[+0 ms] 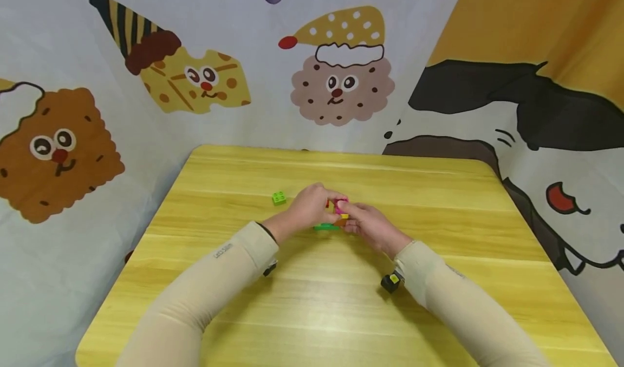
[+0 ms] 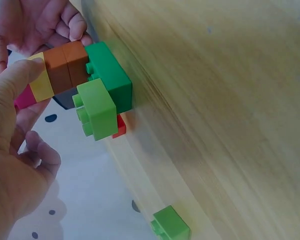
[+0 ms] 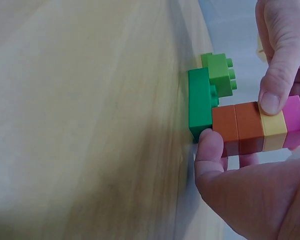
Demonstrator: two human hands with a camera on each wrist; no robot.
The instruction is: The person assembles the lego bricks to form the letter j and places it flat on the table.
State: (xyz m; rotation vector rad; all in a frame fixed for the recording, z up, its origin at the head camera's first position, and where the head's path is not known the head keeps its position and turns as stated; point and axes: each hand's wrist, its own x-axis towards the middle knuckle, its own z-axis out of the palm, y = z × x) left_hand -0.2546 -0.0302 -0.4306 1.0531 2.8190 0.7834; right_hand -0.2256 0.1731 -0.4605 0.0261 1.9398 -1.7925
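A tower of toy building bricks stands between the two hands: two orange bricks [image 3: 237, 129], a yellow brick [image 3: 273, 131] above them and a pink brick [image 3: 294, 120] on top. It rises from a dark green brick [image 2: 110, 75] on the table, beside a light green brick [image 2: 102, 110]. My left hand [image 1: 309, 207] pinches the tower, its thumb on the yellow brick. From the other side, my right hand [image 1: 374, 227] holds the tower, with one fingertip low on the orange bricks and the thumb at the pink brick. Part of a red brick [image 2: 120, 126] shows behind the light green one.
A separate light green brick [image 1: 279, 198] lies on the wooden table [image 1: 312, 313], left of the hands. Behind the table hangs a cloth [image 1: 263, 123] with cartoon prints. A small black device [image 1: 390, 282] sits under the right wrist.
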